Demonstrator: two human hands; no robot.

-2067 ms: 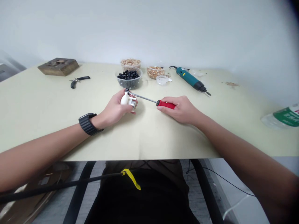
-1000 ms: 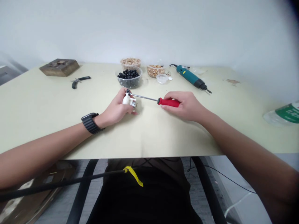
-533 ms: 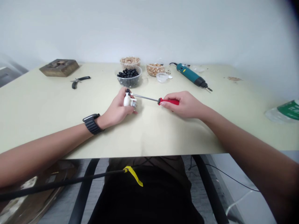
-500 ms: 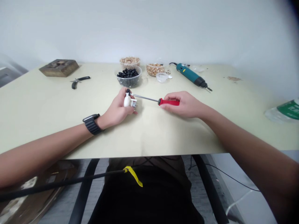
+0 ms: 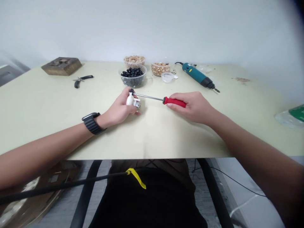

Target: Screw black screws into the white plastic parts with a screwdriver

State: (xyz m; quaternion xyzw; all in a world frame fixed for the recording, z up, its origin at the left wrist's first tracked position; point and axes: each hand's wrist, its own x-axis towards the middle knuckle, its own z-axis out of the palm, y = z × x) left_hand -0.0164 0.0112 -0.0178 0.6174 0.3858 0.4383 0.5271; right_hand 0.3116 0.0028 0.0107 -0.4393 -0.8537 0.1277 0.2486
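Above the middle of the table, my left hand is closed around a small white gear motor with a silver metal can on its side. A small black part sits at the motor's top end. From the right, my right hand grips the red handle of a screwdriver. Its thin shaft points left and its tip meets the black part or lies right beside it; a screw there is too small to make out. My left fingers behind the motor are partly hidden.
Behind my hands stand a tub of black pieces, a tub of pale pieces and a tub of orange-brown pieces. A teal rotary tool lies right, pliers and a wooden block left. A bottle is at the right edge.
The view has shifted slightly. My right hand has turned a little on the screwdriver handle, which now slants down more to the right. Both hands keep their holds.
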